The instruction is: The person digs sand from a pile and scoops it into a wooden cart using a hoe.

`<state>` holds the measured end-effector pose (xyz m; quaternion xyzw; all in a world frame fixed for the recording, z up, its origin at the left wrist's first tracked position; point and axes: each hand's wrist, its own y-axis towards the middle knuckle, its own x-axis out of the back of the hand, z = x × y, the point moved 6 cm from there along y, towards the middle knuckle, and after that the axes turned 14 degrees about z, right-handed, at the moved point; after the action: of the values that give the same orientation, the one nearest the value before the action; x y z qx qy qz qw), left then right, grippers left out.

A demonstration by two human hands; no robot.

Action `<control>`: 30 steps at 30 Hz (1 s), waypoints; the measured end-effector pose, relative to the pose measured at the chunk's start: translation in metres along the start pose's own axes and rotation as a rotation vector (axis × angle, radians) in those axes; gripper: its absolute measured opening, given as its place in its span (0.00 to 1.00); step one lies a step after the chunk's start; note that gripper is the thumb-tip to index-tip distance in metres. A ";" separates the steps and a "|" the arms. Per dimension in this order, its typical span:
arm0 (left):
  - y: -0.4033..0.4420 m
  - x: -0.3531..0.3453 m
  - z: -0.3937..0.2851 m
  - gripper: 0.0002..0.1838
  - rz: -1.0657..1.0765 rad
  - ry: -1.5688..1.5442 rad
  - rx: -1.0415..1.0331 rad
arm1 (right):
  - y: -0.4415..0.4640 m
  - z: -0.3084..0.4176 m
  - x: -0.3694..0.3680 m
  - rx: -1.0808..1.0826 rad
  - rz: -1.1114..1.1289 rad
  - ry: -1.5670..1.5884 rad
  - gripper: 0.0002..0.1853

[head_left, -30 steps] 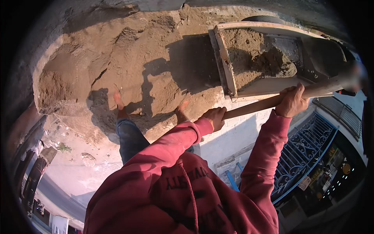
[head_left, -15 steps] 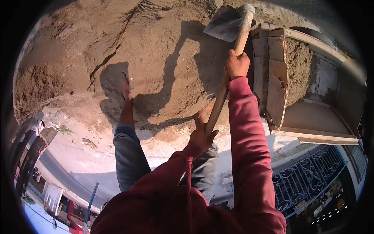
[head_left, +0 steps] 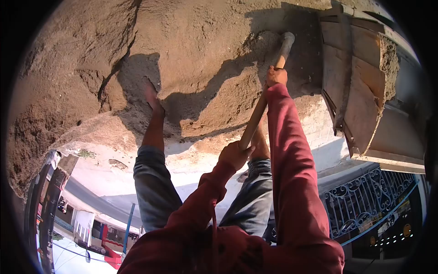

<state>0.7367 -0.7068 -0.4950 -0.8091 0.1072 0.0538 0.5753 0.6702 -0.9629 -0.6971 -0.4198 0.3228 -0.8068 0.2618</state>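
A wooden-handled hoe (head_left: 255,119) runs upward from my lap toward the sand (head_left: 191,41). My left hand (head_left: 235,154) wraps round the handle's lower end. Higher up, near the metal socket, my right hand (head_left: 276,76) grips the same handle. The socket shows at the top, and the blade is hidden in shadowed sand. My bare left foot (head_left: 151,93) stands on the sand; my right foot is hidden behind the handle and sleeve.
At the right stands a wooden box (head_left: 365,68) with sand inside. Below it is a blue metal railing (head_left: 360,201). A pale ledge (head_left: 182,171) borders the sand, and a street lies far below at the lower left.
The hoe has swung from the box leftward to the sand, and its blade has gone from raised to sunk in it. The view has shifted left, and both hands remain on the handle.
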 end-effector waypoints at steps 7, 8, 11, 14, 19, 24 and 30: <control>-0.065 0.036 0.061 0.27 0.037 0.178 0.270 | -0.050 -0.038 -0.130 -0.318 0.131 0.277 0.13; -0.076 0.029 0.072 0.27 -0.004 0.161 0.243 | -0.072 -0.045 -0.140 -0.387 0.138 0.248 0.13; -0.086 0.022 0.087 0.27 -0.056 0.232 0.197 | -0.099 -0.045 -0.161 -0.467 0.234 0.213 0.12; -0.114 0.025 0.031 0.29 0.007 0.139 0.234 | -0.103 -0.064 -0.168 -0.519 0.327 0.302 0.11; -0.162 -0.020 -0.032 0.43 0.104 -0.081 0.225 | -0.112 -0.085 -0.130 -0.518 0.446 0.435 0.08; -0.263 -0.063 -0.150 0.30 0.278 -0.432 -0.083 | -0.173 -0.025 -0.014 -0.527 0.487 0.688 0.08; -0.409 -0.132 -0.284 0.23 0.783 -0.594 -0.429 | -0.319 0.109 0.246 -0.538 0.555 0.877 0.13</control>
<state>0.6945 -0.8307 0.0028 -0.7579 0.2199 0.5118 0.3395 0.5891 -0.9578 -0.2881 0.0019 0.6924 -0.6962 0.1894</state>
